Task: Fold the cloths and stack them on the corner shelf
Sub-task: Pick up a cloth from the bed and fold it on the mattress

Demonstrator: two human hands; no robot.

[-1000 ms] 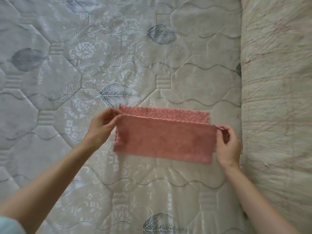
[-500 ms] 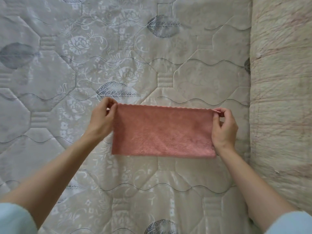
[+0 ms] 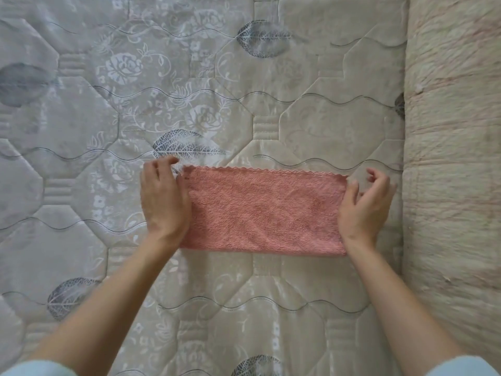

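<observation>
A pink terry cloth (image 3: 264,210) lies folded in half on the quilted mattress (image 3: 244,104), a long rectangle with its scalloped edge at the far side. My left hand (image 3: 164,198) rests at the cloth's left end, fingers loose and apart, overlapping that edge. At the right end my right hand (image 3: 364,204) hovers with fingers curled and spread, holding nothing. No shelf is in view.
A thick beige quilted blanket or cushion (image 3: 455,158) runs along the right side of the mattress, just right of my right hand. The mattress extends far to the left and beyond the cloth.
Both hands carried the cloth's near edge up onto its far edge, finishing the half fold, then let go of the corners and opened.
</observation>
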